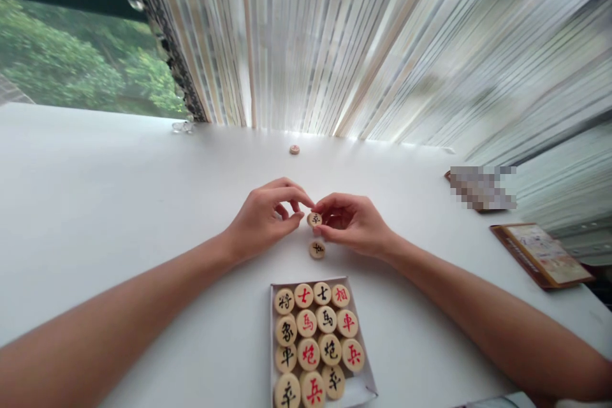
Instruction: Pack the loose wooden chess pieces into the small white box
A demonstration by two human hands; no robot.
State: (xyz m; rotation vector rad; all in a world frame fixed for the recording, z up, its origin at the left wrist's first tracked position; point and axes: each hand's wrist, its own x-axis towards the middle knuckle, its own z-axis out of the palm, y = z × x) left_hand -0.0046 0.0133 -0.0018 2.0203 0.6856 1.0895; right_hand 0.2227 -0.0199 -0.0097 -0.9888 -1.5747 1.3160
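Observation:
Between the thumb and index finger of my right hand (351, 222) is a round wooden Chinese chess piece (314, 220) with a black character. My left hand (268, 211) is just left of it, thumb and index finger apart; the index tip comes close to the piece's top edge, and whether it touches is unclear. A second black-marked piece (317, 250) lies on the table just below. Nearer me, a shallow white box (361, 390) holds rows of pieces with red and black characters, and a gap shows at its lower right corner.
Farther back on the white table (157, 204) lies a single red-marked piece (294, 150). A brown-edged booklet or board (540, 255) and a partly blurred item (480, 190) rest at the right. A striped string curtain (296, 38) hangs along the far edge.

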